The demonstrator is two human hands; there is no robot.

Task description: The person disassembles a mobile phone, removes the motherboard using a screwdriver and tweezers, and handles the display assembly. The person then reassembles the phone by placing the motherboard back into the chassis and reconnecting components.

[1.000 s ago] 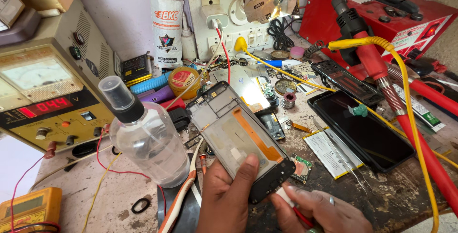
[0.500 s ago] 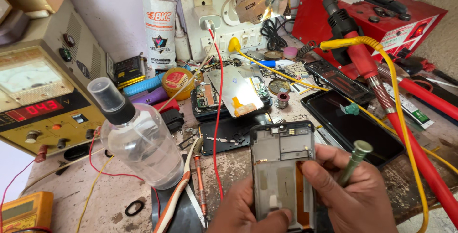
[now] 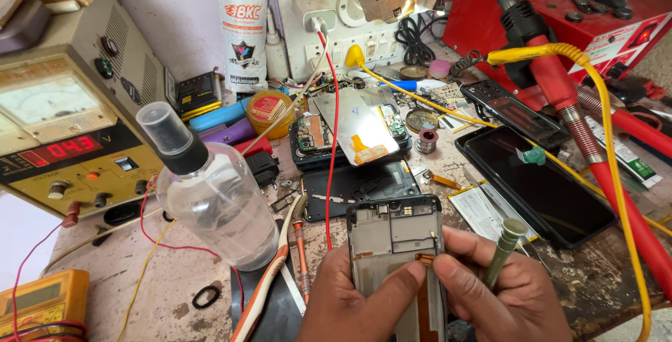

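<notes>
The left hand (image 3: pixel 350 300) grips the phone frame (image 3: pixel 396 244) upright. The right hand (image 3: pixel 500 293) pinches its orange flex cable (image 3: pixel 424 259), clutching a green-handled tool (image 3: pixel 505 251).

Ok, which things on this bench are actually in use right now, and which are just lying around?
In use: phone frame, held by left hand and right hand; green-tipped tool in the right hand.

Lying about: spray bottle, power supply, black screen panel, yellow multimeter, solder tin.
</notes>
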